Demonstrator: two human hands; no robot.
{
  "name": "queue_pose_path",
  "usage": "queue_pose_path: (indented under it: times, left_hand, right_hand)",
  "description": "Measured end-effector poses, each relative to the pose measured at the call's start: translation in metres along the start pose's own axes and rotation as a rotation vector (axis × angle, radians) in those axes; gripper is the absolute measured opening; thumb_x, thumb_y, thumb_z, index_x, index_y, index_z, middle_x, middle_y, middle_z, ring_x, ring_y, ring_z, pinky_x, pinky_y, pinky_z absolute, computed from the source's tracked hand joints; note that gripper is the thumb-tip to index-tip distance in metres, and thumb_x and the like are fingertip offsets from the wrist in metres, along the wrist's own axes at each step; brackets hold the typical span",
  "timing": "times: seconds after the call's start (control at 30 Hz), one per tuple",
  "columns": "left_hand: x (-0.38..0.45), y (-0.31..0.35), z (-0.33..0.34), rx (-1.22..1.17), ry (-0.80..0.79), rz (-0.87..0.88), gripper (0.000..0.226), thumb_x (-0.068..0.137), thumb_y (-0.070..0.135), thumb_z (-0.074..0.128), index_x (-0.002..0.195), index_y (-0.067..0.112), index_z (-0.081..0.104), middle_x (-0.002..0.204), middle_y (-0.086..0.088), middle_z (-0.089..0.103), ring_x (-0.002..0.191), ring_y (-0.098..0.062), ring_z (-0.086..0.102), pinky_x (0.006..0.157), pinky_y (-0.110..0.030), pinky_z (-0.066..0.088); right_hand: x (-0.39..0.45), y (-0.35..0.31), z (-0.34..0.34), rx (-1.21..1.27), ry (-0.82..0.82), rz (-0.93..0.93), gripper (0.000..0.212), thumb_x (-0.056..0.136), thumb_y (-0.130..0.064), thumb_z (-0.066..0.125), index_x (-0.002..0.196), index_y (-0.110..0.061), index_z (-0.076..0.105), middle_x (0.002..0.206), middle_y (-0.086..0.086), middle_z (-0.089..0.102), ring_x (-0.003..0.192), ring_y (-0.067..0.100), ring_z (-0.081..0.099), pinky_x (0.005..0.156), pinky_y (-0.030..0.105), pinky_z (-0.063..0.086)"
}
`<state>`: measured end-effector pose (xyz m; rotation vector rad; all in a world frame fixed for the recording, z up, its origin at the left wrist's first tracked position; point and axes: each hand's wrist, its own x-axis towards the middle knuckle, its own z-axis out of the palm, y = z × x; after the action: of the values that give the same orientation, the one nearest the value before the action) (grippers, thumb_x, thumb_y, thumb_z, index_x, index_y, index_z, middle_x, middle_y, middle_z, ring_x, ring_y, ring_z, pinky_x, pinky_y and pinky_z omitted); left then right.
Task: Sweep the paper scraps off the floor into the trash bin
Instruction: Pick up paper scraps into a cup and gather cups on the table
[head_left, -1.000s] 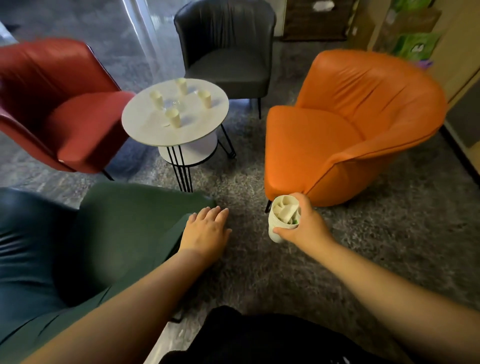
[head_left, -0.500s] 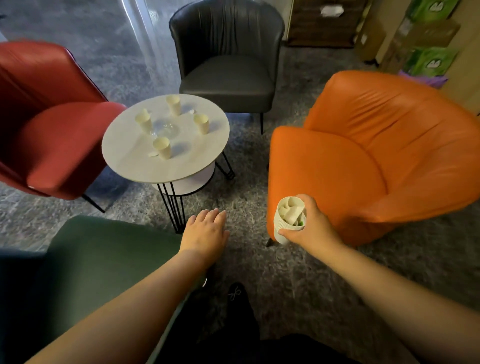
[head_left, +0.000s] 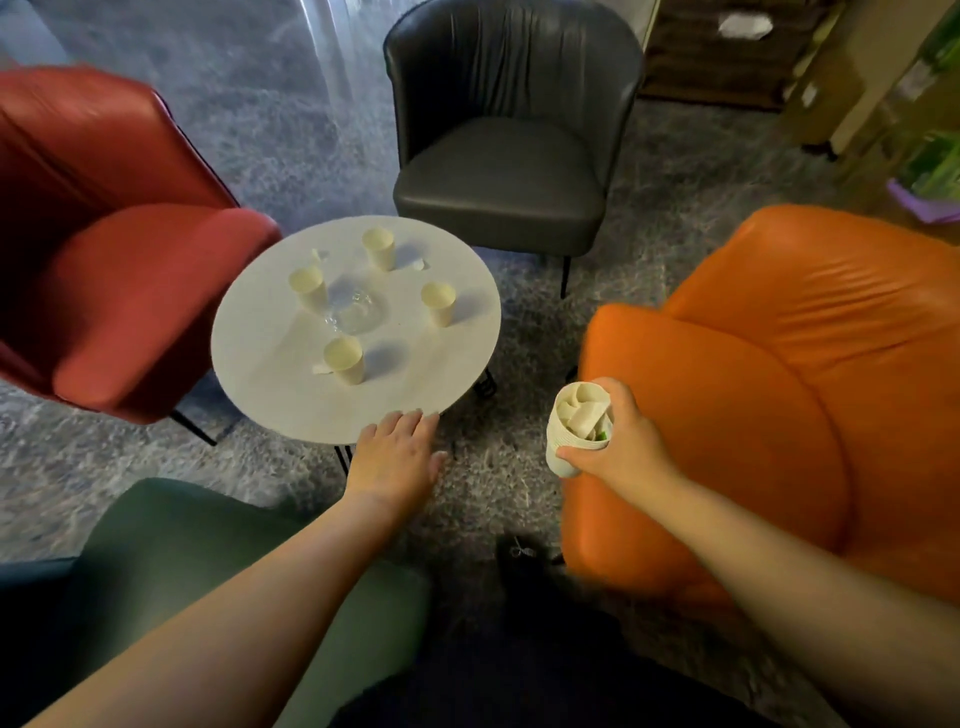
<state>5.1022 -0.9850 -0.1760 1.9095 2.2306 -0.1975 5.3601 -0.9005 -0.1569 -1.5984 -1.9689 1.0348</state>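
Item: right hand (head_left: 621, 447) grips scrap-stuffed paper cup (head_left: 574, 434) beside orange chair (head_left: 779, 395); left hand (head_left: 397, 457), fingers straight and empty, now reaches the round desk (head_left: 270, 364) edge (viewpoint risen; no trash bin visible), suggesting collection continues.

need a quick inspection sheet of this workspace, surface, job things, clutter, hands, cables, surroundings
surface: grey carpet around a round white table
job's things: paper scraps on the table, one beside the far cup, one by the near cup; no trash bin or broom seen
clutter: four paper cups stand upright around a clear glass dish
hands: left hand is flat with straight fingers at the near table edge; right hand grips a white cup stuffed with paper
cables: nothing seen
surroundings: red armchair, dark grey armchair, orange armchair, green seat; boxes far right, blurred
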Motion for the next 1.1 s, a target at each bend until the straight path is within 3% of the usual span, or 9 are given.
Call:
queue_pose_path:
  times: [0.13,0.3,0.43,0.6,0.67,0.83,1.1]
  left_hand:
    - [0.042,-0.028,-0.004,-0.010,-0.016,-0.096,0.055,0.100,0.046,0.037,0.150,0.025,0.029,0.153,0.002,0.035,0.140,-0.022,0.029,0.110,-0.039,0.028]
    - [0.098,-0.072,-0.023,0.004,0.000,-0.268,0.054,0.100,0.046,0.037,0.149,0.025,0.029,0.151,0.003,0.037,0.138,-0.020,0.031,0.106,-0.037,0.030]
    - [0.130,-0.101,-0.033,-0.010,-0.007,-0.387,0.054,0.100,0.045,0.037,0.149,0.023,0.028,0.153,0.003,0.035,0.137,-0.021,0.033,0.105,-0.037,0.032]
    - [0.144,-0.119,-0.021,-0.112,-0.053,-0.536,0.058,0.100,0.046,0.039,0.151,0.024,0.025,0.155,0.002,0.031,0.140,-0.022,0.029,0.110,-0.040,0.028]
    - [0.150,-0.124,-0.015,-0.127,-0.081,-0.551,0.059,0.099,0.048,0.041,0.151,0.024,0.025,0.155,0.002,0.032,0.140,-0.022,0.030,0.110,-0.040,0.029]
    - [0.180,-0.140,0.003,-0.157,-0.135,-0.549,0.064,0.096,0.050,0.047,0.151,0.026,0.024,0.155,0.001,0.029,0.139,-0.023,0.030,0.109,-0.040,0.030]
    - [0.234,-0.168,0.033,-0.184,-0.337,-0.469,0.092,0.083,0.047,0.070,0.152,0.031,0.012,0.160,-0.001,0.010,0.141,-0.028,0.024,0.105,-0.039,0.035]
  right_hand:
    - [0.073,-0.016,0.014,0.011,-0.070,-0.073,0.079,0.058,-0.023,0.089,0.123,-0.028,0.043,0.108,-0.008,0.057,0.096,0.017,0.058,0.075,0.027,0.045]
    - [0.168,-0.043,0.030,-0.013,-0.197,-0.151,0.079,0.059,-0.029,0.087,0.120,-0.038,0.038,0.109,-0.009,0.058,0.097,0.015,0.058,0.078,0.033,0.051]
    - [0.228,-0.062,0.037,-0.027,-0.281,-0.187,0.079,0.060,-0.036,0.086,0.118,-0.045,0.033,0.107,-0.014,0.054,0.094,0.009,0.054,0.064,0.014,0.040]
    - [0.274,-0.081,0.052,-0.044,-0.350,-0.203,0.080,0.060,-0.033,0.087,0.106,-0.058,0.027,0.096,-0.025,0.047,0.085,-0.001,0.048,0.061,0.008,0.034]
    - [0.286,-0.085,0.058,-0.060,-0.375,-0.192,0.080,0.059,-0.033,0.087,0.102,-0.060,0.025,0.093,-0.028,0.046,0.081,-0.004,0.047,0.059,0.006,0.032]
    - [0.317,-0.083,0.074,-0.091,-0.427,-0.141,0.080,0.059,-0.030,0.087,0.107,-0.057,0.029,0.098,-0.020,0.050,0.091,0.007,0.053,0.061,0.010,0.037]
    - [0.356,-0.081,0.103,-0.119,-0.419,-0.014,0.077,0.060,-0.029,0.088,0.103,-0.057,0.031,0.100,-0.019,0.055,0.089,0.004,0.055,0.063,0.017,0.043]
